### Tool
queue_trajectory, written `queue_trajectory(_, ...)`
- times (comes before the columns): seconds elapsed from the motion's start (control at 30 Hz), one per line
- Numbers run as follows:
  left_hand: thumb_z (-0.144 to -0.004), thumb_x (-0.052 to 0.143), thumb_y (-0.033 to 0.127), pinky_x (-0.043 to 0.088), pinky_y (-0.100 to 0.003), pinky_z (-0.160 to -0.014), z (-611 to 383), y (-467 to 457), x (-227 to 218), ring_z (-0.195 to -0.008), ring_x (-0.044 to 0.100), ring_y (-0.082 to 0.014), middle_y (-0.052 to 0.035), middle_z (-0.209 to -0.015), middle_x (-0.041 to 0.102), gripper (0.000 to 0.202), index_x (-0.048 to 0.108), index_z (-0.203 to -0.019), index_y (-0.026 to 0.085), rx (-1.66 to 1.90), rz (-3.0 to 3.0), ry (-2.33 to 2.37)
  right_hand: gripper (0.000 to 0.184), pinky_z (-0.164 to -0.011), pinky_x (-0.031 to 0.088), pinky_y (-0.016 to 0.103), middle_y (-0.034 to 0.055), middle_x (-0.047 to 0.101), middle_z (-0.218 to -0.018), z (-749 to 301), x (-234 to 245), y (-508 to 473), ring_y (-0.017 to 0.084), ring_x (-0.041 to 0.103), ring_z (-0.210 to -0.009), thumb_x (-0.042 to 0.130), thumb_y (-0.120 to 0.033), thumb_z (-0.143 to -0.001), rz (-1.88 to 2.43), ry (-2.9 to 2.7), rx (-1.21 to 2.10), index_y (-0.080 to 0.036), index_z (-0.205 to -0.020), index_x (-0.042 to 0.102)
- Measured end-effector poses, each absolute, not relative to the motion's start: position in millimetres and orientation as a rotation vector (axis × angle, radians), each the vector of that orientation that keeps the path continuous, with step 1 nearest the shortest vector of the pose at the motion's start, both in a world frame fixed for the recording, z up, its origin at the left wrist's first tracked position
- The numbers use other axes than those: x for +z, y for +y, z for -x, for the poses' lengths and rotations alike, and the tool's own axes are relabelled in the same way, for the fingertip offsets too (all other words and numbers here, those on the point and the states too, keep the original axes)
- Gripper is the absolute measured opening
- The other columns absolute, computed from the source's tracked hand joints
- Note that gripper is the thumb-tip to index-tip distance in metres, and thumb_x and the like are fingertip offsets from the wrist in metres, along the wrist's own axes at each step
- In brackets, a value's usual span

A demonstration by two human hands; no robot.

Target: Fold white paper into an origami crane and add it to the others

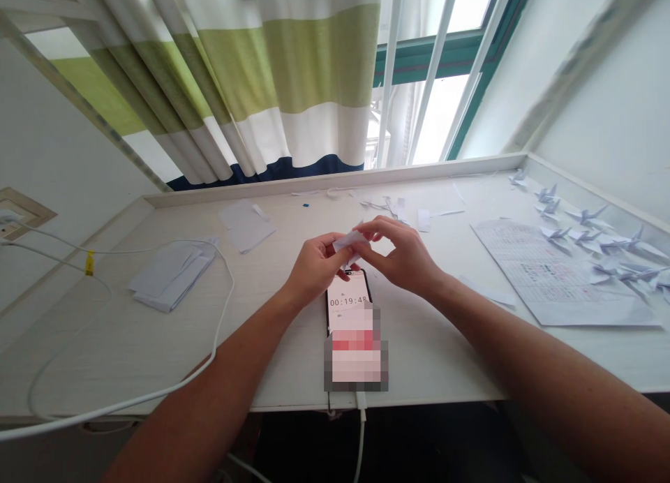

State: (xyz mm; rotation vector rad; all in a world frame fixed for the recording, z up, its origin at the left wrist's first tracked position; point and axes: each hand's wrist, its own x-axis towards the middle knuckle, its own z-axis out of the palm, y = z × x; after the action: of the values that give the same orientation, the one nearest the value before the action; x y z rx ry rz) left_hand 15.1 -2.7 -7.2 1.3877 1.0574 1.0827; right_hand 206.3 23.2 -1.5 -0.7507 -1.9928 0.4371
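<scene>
Pinching a small white paper [351, 241] at left with the left grip [315, 263] and at right with the right grip [404, 253]; holding it near the top of a phone [350, 290] on the worktop [434, 357], well apart from paper cranes [585, 216]

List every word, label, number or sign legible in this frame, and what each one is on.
"00:19:48": on the screen of the phone; the last digit is partly masked.
Other marks on that screen: too small or pixelated to read.
Lines of dark and reddish writing on the large sheet at right: too small and blurred to read.
Yellow tag on the cable: any lettering is too small to tell.
</scene>
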Motion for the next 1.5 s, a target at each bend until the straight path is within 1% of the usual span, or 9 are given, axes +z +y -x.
queue_trajectory(0.13, -0.089, 0.079, 0.052, 0.059, -0.024, -0.057, -12, -2, -11, -0.078, 0.078, -0.0203, -0.0102, -0.090, 0.080, 0.043, 0.075, -0.106, 0.014, 1.025, -1.414, 1.035, 0.014, -0.070, 0.054, 0.036, 0.0032, 0.071, -0.086, -208, -3, 28, 0.018, 0.065, -0.078, 0.069, -0.027, -0.096, 0.806, -2.021, 0.420, -0.021, -0.085, 0.066)
queue_trajectory(0.33, -0.086, 0.080, 0.055, 0.062, -0.027, -0.057, -15, -1, -10, -0.080, 0.080, -0.0239, -0.0097, -0.087, 0.078, 0.046, 0.075, -0.104, 0.013, 1.124, -1.328, 1.040, 0.018, -0.077, 0.062, 0.040, 0.0048, 0.072, -0.093, -205, -6, 28, 0.020, 0.068, -0.084, 0.073, -0.037, -0.095, 0.855, -1.924, 0.678, -0.021, -0.090, 0.066)
queue_trajectory(0.5, -0.088, 0.080, 0.047, 0.066, -0.032, -0.065, -17, -2, -12, -0.082, 0.080, -0.0245, -0.0077, -0.090, 0.079, 0.045, 0.072, -0.120, 0.016, 1.159, -1.325, 1.035, 0.029, -0.079, 0.065, 0.043, 0.0057, 0.072, -0.094, -204, -6, 28, 0.021, 0.069, -0.084, 0.072, -0.050, -0.095, 0.861, -1.938, 0.702, -0.022, -0.088, 0.068)
queue_trajectory(0.67, -0.094, 0.074, 0.045, 0.067, -0.034, -0.071, -17, -1, -17, -0.102, 0.077, -0.0275, -0.0133, -0.116, 0.077, 0.042, 0.068, -0.125, 0.019, 1.220, -1.482, 1.130, 0.022, -0.086, 0.065, 0.046, 0.0053, 0.077, -0.094, -205, -8, 29, 0.022, 0.074, -0.087, 0.069, -0.044, -0.099, 0.847, -1.906, 0.680, -0.022, -0.094, 0.068)
queue_trajectory(0.8, -0.092, 0.077, 0.037, 0.065, -0.033, -0.079, -16, -3, -13, -0.116, 0.072, -0.0261, -0.0097, -0.127, 0.074, 0.032, 0.068, -0.120, 0.024, 1.364, -1.708, 1.257, 0.024, -0.082, 0.064, 0.045, 0.0055, 0.078, -0.092, -206, -8, 28, 0.023, 0.075, -0.086, 0.070, -0.045, -0.099, 0.852, -1.930, 0.615, -0.022, -0.091, 0.068)
queue_trajectory(0.87, -0.094, 0.074, 0.037, 0.065, -0.035, -0.083, -15, -5, -10, -0.114, 0.073, -0.0243, -0.0074, -0.121, 0.077, 0.020, 0.072, -0.108, 0.023, 1.384, -1.802, 1.269, 0.022, -0.081, 0.064, 0.044, 0.0055, 0.078, -0.094, -207, -7, 28, 0.022, 0.074, -0.086, 0.068, -0.043, -0.100, 0.824, -1.952, 0.553, -0.022, -0.092, 0.069)
queue_trajectory(0.97, -0.096, 0.072, 0.038, 0.066, -0.038, -0.087, -12, -6, -7, -0.105, 0.075, -0.0232, -0.0064, -0.113, 0.081, 0.017, 0.076, -0.100, 0.022, 1.417, -1.907, 1.283, 0.014, -0.083, 0.064, 0.043, 0.0052, 0.078, -0.098, -207, -6, 28, 0.021, 0.073, -0.088, 0.066, -0.035, -0.100, 0.771, -1.962, 0.471, -0.023, -0.094, 0.070)
queue_trajectory(1.27, -0.099, 0.068, 0.032, 0.061, -0.036, -0.088, -3, -3, -11, -0.092, 0.080, -0.0233, -0.0053, -0.103, 0.083, 0.014, 0.078, -0.106, 0.024, 1.361, -2.191, 1.437, 0.007, -0.075, 0.061, 0.037, 0.0042, 0.078, -0.097, -207, -7, 27, 0.019, 0.073, -0.083, 0.066, -0.027, -0.098, 0.833, -1.999, 0.409, -0.023, -0.095, 0.071)
queue_trajectory(1.5, -0.097, 0.069, 0.028, 0.063, -0.034, -0.082, -7, -4, -9, -0.090, 0.079, -0.0218, -0.0050, -0.104, 0.083, 0.029, 0.072, -0.126, 0.025, 1.337, -2.169, 1.446, 0.004, -0.075, 0.060, 0.037, 0.0039, 0.078, -0.093, -205, -9, 28, 0.020, 0.073, -0.081, 0.070, -0.025, -0.095, 0.829, -1.990, 0.444, -0.022, -0.094, 0.067)
